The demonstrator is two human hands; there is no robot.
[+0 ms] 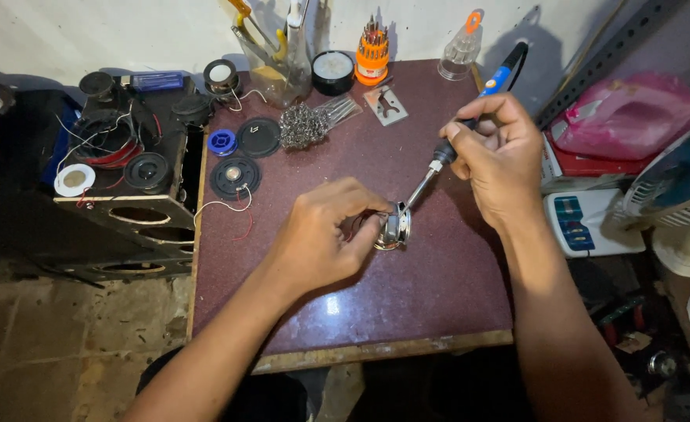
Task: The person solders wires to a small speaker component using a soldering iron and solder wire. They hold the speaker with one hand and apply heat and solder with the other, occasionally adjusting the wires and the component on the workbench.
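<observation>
1. Left hand (325,234) rests on the dark maroon laminate tabletop (407,305), near its middle. Its fingers are curled and closed on a small round metal speaker driver (394,227), held on edge against the surface.
2. Right hand (495,152) is wrapped firmly around a soldering iron with a blue-and-black handle and bright metal shaft (446,148). The shaft slants down and left; its tip meets the upper rim of the driver.
3. Thin red and white wires (354,227) show between the left fingers and the driver. Whether they are already joined to it cannot be told; the contact point is too small to read.
4. Judged state of work: iron is applied at the driver, so a joint appears to be in progress, not finished. No solder wire is visible in either hand.
5. Other items: a second black round speaker with a white and red lead (235,177) lies well apart at left, beside a blue solder spool (222,142) and a tangled metal wire-wool pad (303,125). An orange screwdriver-bit stand (372,53) sits at the back edge. A black wooden speaker box with cut-outs (130,168) stands just left of the table.
</observation>
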